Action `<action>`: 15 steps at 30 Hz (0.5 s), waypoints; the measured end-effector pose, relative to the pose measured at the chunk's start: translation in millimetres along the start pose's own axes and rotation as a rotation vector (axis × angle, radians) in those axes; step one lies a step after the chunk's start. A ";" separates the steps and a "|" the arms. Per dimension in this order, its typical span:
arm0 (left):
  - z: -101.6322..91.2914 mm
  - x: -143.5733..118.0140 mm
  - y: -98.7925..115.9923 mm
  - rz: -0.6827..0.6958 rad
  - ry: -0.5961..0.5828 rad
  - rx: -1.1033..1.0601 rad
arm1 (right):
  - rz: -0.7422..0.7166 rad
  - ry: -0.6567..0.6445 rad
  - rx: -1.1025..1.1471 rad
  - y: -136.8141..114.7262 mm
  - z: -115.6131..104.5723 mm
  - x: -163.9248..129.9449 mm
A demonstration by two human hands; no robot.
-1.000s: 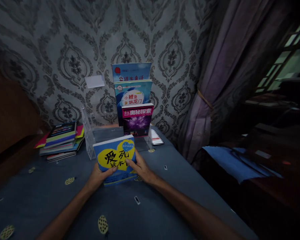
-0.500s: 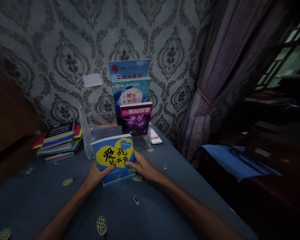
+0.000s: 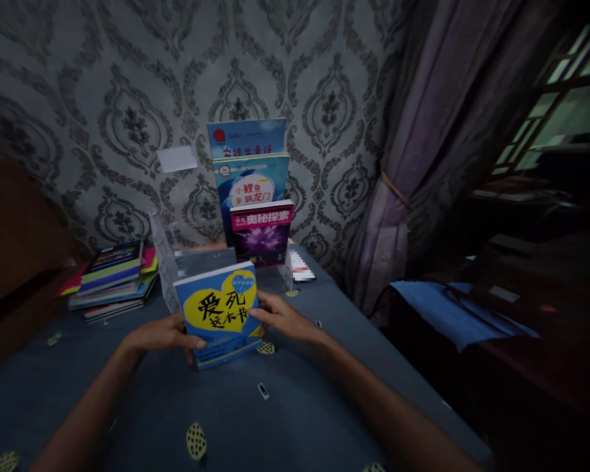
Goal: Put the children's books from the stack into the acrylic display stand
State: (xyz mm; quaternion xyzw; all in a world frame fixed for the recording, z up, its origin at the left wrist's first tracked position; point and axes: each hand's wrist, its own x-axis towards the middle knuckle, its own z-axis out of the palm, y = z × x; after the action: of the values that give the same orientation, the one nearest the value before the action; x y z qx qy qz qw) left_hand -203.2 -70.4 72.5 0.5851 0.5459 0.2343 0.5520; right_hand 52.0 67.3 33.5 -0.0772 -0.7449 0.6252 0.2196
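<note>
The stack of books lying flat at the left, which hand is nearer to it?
Left. The left hand grips the blue and yellow book on the side facing the stack of books; the right hand holds the book's far edge.

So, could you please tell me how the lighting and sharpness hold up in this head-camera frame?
Head view: dim overall, with dark corners and a nearly black right side; the blue book held by the left hand and right hand stays legible; the wallpaper bows from lens distortion; a pixelated patch sits beside the clear stand.
</note>
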 end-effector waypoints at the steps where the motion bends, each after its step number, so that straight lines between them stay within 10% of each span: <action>1: -0.7 1.3 -0.5 0.016 -0.012 -0.030 | -0.002 0.004 0.015 0.0 0.6 -0.7; 15: -1.1 32.5 34.8 0.078 0.224 -0.013 | -0.059 0.100 -0.047 -11.1 -30.1 2.3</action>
State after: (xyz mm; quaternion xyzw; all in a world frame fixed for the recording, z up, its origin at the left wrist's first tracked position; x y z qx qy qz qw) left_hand -181.4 -33.6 93.6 0.5723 0.5795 0.3230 0.4820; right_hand 64.5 92.9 48.5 -0.0915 -0.7494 0.5964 0.2728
